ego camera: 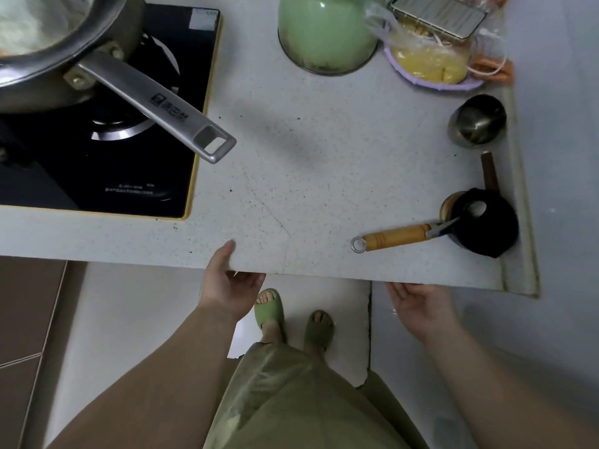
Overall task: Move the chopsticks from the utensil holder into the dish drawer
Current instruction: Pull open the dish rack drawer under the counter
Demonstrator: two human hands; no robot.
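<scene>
- Left hand, 7 o'clock: thumb atop counter edge, fingers hidden beneath; grip undeterminable.
- Right hand, 5 o'clock: spread, empty.
- Pan, 10 o'clock: held whitish contents.
- Steel cup, 2 o'clock: seemed empty.

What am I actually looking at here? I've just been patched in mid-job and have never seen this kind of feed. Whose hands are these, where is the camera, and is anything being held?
There is no machine: a person is working with bare hands, and the one wide-angle camera sits on their head, looking down.

The left hand and right hand are both at the front edge of the countertop, fingers reaching under it. Neither holds anything.

On the counter: a steel pan on the black stove, its long handle sticking out over the counter; a green kettle; bagged food in a purple bowl; a metal cup; a wooden-handled tool beside a black object.

No chopsticks, utensil holder or drawer are visible.
</scene>
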